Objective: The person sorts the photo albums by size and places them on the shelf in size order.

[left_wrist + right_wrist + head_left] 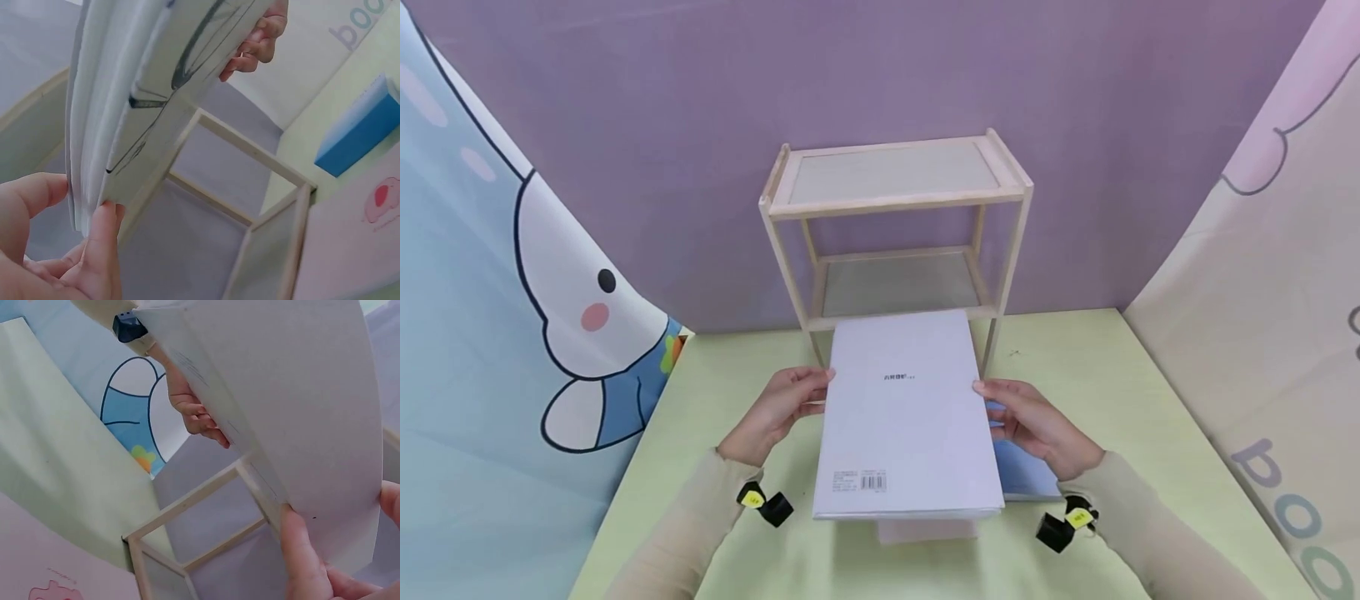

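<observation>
Both hands hold up a white book (910, 425) with small dark print and a barcode on the face turned up. The left hand (778, 410) pinches its left edge, thumb on top. On the opposite edge, the right hand (1037, 421) pinches it the same way. In the left wrist view, the thumb and fingers of the left hand (69, 250) grip the book (181, 69), whose underside carries dark line drawing. The right wrist view has the book (281, 394) between the right hand's (325, 569) thumb and fingers.
A two-tier wooden rack (898, 202) with grey panels stands behind the book, against a purple backdrop. A blue book or box (1024, 471) lies on the green table (1097, 367) by the right hand. A pink item (927, 531) is partly hidden under the white book.
</observation>
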The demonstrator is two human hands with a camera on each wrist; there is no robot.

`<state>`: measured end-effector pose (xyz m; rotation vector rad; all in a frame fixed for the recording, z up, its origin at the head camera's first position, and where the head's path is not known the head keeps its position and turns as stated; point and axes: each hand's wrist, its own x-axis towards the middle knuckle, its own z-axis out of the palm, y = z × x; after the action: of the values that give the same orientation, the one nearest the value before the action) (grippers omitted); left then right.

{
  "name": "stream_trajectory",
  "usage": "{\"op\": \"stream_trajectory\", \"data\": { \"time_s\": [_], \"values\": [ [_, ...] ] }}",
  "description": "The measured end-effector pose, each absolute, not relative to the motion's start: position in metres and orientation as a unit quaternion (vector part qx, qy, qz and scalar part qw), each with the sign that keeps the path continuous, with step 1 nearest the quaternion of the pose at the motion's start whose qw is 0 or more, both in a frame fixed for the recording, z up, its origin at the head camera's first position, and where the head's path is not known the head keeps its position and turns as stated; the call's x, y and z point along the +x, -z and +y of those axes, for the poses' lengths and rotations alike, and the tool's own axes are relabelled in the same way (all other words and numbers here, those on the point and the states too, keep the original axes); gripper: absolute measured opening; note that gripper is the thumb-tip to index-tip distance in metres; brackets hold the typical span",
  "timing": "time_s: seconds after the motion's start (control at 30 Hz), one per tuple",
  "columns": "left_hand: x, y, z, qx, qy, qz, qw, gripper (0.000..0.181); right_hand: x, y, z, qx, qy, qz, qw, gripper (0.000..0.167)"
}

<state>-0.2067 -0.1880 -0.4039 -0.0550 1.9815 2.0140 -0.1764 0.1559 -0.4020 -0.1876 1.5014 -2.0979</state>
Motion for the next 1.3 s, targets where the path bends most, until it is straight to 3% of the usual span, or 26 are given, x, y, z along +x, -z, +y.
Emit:
{"op": "stream_trajectory", "data": {
  "time_s": [0.47, 1.3],
  "values": [
    [-0.207, 0.367, -0.186, -0.006, -0.707, 0.691, 0.152, 0.008, -0.174, 0.364, 0.159, -0.076, 0.779, 0.562, 0.267, 0.022],
    [-0.210, 0.329, -0.178, 0.010, -0.718, 0.681, 0.145, 0.008, -0.172, 0.337, 0.166, -0.162, 0.791, 0.533, 0.252, 0.032]
  ]
}}
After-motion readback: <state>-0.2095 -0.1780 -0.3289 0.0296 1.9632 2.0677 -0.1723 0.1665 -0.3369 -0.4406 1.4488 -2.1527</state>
